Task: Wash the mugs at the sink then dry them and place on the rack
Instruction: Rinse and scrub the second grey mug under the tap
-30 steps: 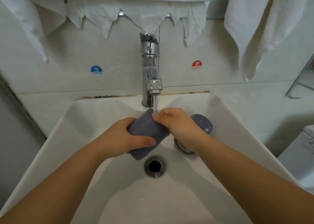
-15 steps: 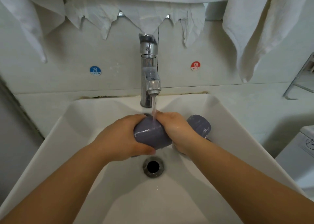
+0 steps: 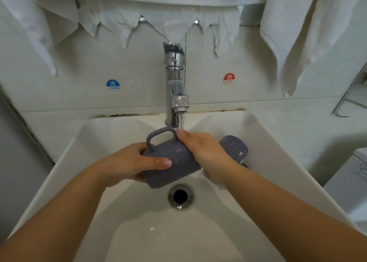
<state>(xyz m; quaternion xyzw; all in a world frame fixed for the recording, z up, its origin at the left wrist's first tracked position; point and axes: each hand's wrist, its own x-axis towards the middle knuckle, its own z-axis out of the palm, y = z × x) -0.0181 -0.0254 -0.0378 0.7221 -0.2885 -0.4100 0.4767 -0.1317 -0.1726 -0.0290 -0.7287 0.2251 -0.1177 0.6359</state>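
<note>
A purple-grey mug [image 3: 174, 160] lies on its side above the sink drain, its handle turned up toward the faucet. My left hand [image 3: 129, 163] grips its body, thumb laid across the side. My right hand [image 3: 204, 150] wraps over the mug's right end under the running water, its fingertips hidden. A second purple-grey mug [image 3: 235, 147] lies on its side in the basin behind my right hand, partly hidden by it.
The chrome faucet [image 3: 175, 86] runs water onto my right hand. The white sink [image 3: 95, 142] has an open drain [image 3: 180, 196]. White towels [image 3: 297, 33] hang above. A metal rack [image 3: 351, 98] shows at the right edge, a white appliance [image 3: 355, 178] below it.
The mug has rotated in my hands, bringing its handle up into view near the faucet. My left thumb now lies across the mug's side.
</note>
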